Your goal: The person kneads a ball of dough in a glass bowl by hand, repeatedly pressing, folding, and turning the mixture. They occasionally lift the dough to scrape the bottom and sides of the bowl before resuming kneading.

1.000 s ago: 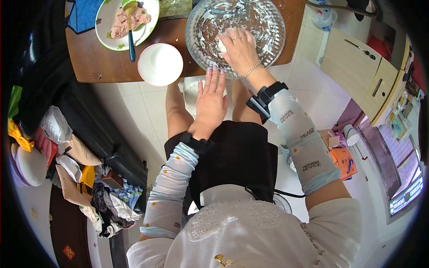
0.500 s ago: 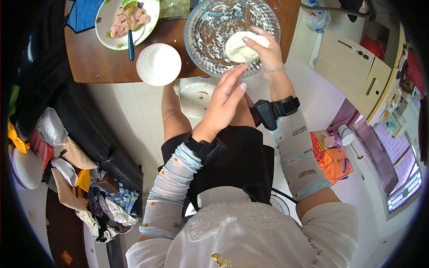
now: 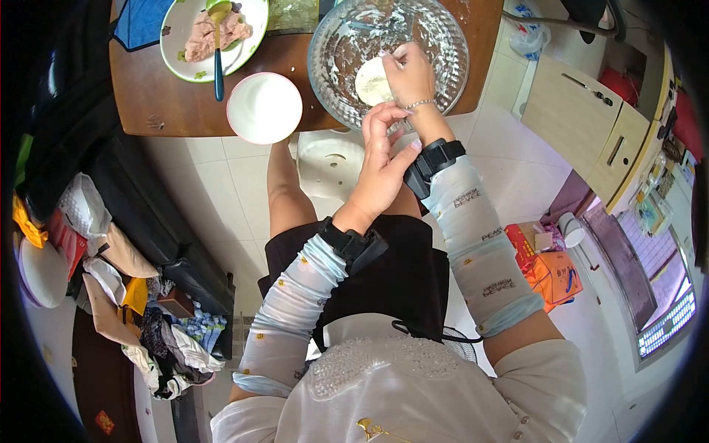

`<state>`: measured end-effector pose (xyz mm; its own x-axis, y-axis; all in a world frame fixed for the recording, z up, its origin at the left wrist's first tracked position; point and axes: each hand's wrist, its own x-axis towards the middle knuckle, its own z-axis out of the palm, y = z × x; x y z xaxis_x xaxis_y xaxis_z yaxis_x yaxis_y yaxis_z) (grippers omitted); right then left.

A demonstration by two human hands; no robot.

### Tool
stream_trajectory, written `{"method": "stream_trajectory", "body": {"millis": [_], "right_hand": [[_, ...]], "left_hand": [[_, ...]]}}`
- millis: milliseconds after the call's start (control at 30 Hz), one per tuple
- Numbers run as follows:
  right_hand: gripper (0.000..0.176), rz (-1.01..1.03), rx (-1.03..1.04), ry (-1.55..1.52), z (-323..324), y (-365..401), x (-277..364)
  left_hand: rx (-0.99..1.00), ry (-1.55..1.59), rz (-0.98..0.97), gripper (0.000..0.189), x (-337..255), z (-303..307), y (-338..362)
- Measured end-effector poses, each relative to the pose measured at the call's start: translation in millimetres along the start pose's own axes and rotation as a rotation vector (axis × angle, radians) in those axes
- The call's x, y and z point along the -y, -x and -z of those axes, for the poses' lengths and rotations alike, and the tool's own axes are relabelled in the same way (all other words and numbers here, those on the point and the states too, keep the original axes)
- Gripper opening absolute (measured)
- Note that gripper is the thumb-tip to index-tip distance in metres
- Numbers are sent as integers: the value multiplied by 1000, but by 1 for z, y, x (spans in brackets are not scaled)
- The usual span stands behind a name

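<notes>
A ball of pale dough [image 3: 372,82] sits in the large clear glass bowl [image 3: 325,87], whose inner wall is smeared with white flour or dough bits. My right hand [image 3: 411,76] is closed on the dough's right side, fingers curled in. Just below, by the bowl's near rim, my left hand [image 3: 380,164] has its fingers loosely bent and apart. It holds nothing and is close beside my right wrist. The underside of the dough is hidden.
Left of the bowl on the wooden table [image 3: 140,100] are a white bowl [image 3: 264,108] and a plate [image 3: 177,59] of pink minced filling [image 3: 210,37] with a spoon [image 3: 218,70]. A white stool [image 3: 325,166] stands below the table edge.
My right hand has gone from spread around the dough to curled on it, moving left. The dough has shifted left within the bowl. My left hand has come nearer my right wrist.
</notes>
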<state>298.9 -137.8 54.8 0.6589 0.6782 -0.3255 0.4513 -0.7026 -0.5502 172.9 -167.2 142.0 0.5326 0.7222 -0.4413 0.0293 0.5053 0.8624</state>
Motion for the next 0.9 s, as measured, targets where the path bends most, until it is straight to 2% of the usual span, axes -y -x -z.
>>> {"method": "stream_trajectory", "body": {"millis": [33, 67, 100, 133, 167, 200, 233, 300, 333, 367, 400, 433, 500, 533, 633, 767, 900], "right_hand": [[26, 1, -103, -36, -3, 0, 0], [28, 64, -46, 9, 0, 5, -3], [28, 64, -43, 8, 2, 12, -1], [29, 169, 0, 70, 4, 19, 1], [30, 274, 43, 131, 5, 26, 3], [27, 341, -45, 160, -1, 34, 0], [27, 341, -43, 158, -3, 41, 5], [22, 504, -191, 278, -7, 52, 14], [22, 559, -219, 298, -15, 54, 12], [22, 557, -216, 297, -22, 53, 10], [24, 497, -221, 351, -28, 50, 10], [25, 435, -227, 406, -34, 47, 9], [25, 432, -271, 446, -44, 35, 2], [24, 420, -281, 495, -47, 31, 1], [23, 405, -273, 522, -57, 21, -1], [20, 470, -332, 543, -63, 11, -2], [20, 520, -242, 481, -55, -2, 2]], "left_hand": [[-14, 123, 48, 27, 1, 1, -1], [-16, 122, 49, 27, 1, 4, 0], [34, 243, 152, 26, -2, 9, 2], [84, 363, 256, 24, -5, 15, 4], [82, 362, 257, 24, -5, 20, 7], [115, 275, 252, 24, -4, 27, 11], [149, 188, 246, 24, -1, 35, 15], [155, 168, 261, 26, 12, 54, 23], [-2, 137, 315, 27, 17, 60, 27], [-161, 105, 369, 28, 23, 65, 30], [-258, -37, 442, 38, 26, 67, 28], [-257, -40, 447, 38, 28, 68, 27], [-258, 102, 614, 51, 28, 65, 18], [-130, 137, 644, 59, 20, 66, 11], [-97, 238, 720, 62, 22, 67, -2], [14, 166, 728, 68, 22, 77, -7], [36, 121, 702, 70, 18, 73, -7]]}}
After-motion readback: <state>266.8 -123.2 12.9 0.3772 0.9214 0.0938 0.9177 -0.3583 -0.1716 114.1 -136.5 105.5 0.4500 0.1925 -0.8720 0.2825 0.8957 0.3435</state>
